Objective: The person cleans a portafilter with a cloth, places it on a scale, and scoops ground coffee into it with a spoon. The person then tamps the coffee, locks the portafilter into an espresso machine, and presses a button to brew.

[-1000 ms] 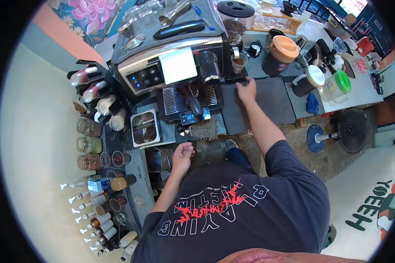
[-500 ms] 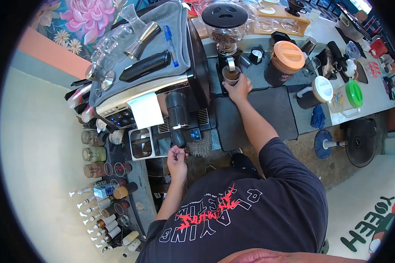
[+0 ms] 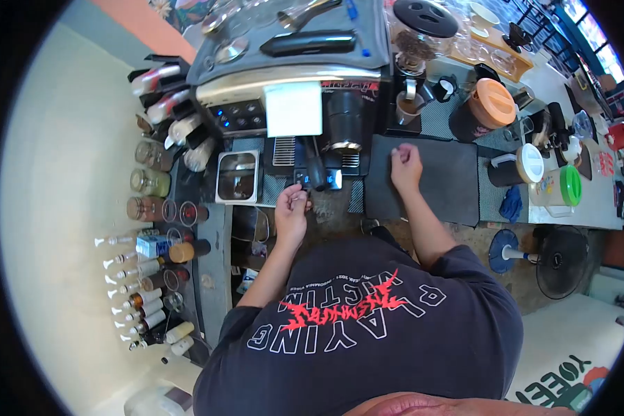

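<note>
My left hand [image 3: 292, 211] has its fingers curled in, close to the front edge of the small digital scale [image 3: 333, 179], with nothing visible in it. Beside it, the black handle [image 3: 315, 168] of a portafilter points toward me over the scale. A black cylinder with a silver rim [image 3: 345, 123] is at the espresso machine's [image 3: 222, 90] front. Over the black mat [image 3: 449, 182], my right hand [image 3: 407, 168] is loosely curled and holds nothing I can see. Beyond it, a clear cup with brown contents [image 3: 410, 108] stands under the coffee grinder [image 3: 414, 52].
A steel container [image 3: 238, 177] sits left of the machine. Jars [image 3: 150, 183] and pump bottles [image 3: 144, 269] line the left side. An orange-lidded pitcher [image 3: 491, 107], a white-lidded jug [image 3: 521, 166] and a green-lidded jug [image 3: 560, 188] stand to the right.
My right hand has let go of the cup under the grinder and drawn back over the mat. My left hand has come off the portafilter handle. The view has turned left.
</note>
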{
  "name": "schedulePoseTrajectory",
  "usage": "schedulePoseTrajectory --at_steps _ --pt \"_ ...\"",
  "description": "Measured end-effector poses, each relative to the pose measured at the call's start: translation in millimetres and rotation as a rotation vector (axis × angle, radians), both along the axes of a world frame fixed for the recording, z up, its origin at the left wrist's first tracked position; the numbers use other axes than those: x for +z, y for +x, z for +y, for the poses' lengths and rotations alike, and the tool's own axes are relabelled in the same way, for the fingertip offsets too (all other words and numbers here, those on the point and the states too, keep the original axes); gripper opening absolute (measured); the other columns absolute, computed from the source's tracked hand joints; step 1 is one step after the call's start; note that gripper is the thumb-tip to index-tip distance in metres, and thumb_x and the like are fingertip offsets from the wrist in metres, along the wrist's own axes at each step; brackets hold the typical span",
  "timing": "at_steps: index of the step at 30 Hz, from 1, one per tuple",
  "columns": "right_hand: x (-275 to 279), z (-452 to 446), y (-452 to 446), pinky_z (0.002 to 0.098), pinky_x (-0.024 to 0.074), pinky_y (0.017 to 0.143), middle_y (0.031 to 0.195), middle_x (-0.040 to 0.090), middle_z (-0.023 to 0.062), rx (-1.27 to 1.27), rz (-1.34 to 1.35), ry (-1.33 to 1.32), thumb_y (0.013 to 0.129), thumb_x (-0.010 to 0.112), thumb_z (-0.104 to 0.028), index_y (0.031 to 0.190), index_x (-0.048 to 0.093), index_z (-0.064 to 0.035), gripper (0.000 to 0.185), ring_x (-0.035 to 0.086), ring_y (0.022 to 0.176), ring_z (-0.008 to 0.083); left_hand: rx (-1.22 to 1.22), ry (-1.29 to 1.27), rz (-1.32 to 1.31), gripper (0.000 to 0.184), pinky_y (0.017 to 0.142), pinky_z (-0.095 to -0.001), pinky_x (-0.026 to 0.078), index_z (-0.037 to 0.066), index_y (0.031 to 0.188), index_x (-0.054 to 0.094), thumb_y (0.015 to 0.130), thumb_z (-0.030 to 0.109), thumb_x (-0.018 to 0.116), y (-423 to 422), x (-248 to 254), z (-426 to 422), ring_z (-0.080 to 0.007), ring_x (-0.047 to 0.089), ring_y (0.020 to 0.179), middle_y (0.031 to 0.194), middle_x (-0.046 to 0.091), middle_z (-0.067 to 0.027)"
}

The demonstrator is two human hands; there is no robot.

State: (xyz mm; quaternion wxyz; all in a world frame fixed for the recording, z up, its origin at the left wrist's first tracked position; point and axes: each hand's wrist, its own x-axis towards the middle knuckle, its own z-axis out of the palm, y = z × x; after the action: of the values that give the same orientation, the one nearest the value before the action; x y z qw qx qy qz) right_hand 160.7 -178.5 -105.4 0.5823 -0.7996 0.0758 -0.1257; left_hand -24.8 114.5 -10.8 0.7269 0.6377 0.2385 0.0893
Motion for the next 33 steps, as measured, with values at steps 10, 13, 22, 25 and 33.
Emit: schedulePoseTrajectory --at_steps 10,13,22,25,33 --pt "-4.4 59.5 -115.9 0.0293 0.0463 0.047 0.069 0.07 0.002 0.385 0.562 0.192 0.109 0.075 -0.031 0.089 0.069 -0.0054 0.033 0.062 0.05 0.0107 -0.152 -0.085 -0.02 0.026 0.084 -0.0268 0.055 0.002 0.135 0.064 0.112 0.014 0.067 -26.1 -19.1 17.2 -0.01 0.066 0.094 0.109 0.07 -0.0014" --pt "-5.4 71.7 -109.7 0.0303 0.0485 0.045 0.069 0.071 0.0032 0.367 0.649 0.116 0.11 0.072 -0.036 0.088 0.067 -0.0056 0.038 0.065 0.051 0.0123 -0.198 -0.069 -0.038 0.026 0.084 -0.0271 0.055 0.002 0.135 0.064 0.112 0.014 0.067 -35.7 -21.6 26.8 -0.0102 0.066 0.093 0.11 0.069 -0.0017" --pt "-15.6 71.8 -106.7 0.0332 0.0503 0.042 0.067 0.069 0.0051 0.309 0.585 0.061 0.11 0.072 -0.036 0.088 0.065 -0.0051 0.038 0.064 0.047 0.0141 -0.257 -0.046 0.002 0.028 0.084 -0.0274 0.055 0.001 0.135 0.065 0.113 0.017 0.067 -70.2 -24.8 56.7 -0.0108 0.067 0.094 0.113 0.072 -0.0032" --pt "-7.9 80.0 -113.0 0.0341 0.0514 0.043 0.065 0.069 0.0063 0.266 0.535 -0.052 0.109 0.073 -0.036 0.086 0.065 -0.0044 0.04 0.065 0.048 0.015 -0.261 -0.035 0.005 0.028 0.084 -0.0276 0.055 0.0 0.135 0.065 0.113 0.017 0.067 -78.7 -29.2 66.6 -0.0111 0.068 0.095 0.114 0.073 -0.0036" --pt "-12.7 82.4 -115.8 0.0367 0.0517 0.047 0.063 0.069 0.0068 0.238 0.416 -0.197 0.108 0.073 -0.044 0.082 0.066 -0.0036 0.048 0.066 0.048 0.0174 -0.299 0.002 0.015 0.029 0.085 -0.0279 0.057 0.001 0.136 0.066 0.113 0.019 0.067 -92.4 -35.4 75.6 -0.0112 0.069 0.097 0.115 0.075 -0.0038"
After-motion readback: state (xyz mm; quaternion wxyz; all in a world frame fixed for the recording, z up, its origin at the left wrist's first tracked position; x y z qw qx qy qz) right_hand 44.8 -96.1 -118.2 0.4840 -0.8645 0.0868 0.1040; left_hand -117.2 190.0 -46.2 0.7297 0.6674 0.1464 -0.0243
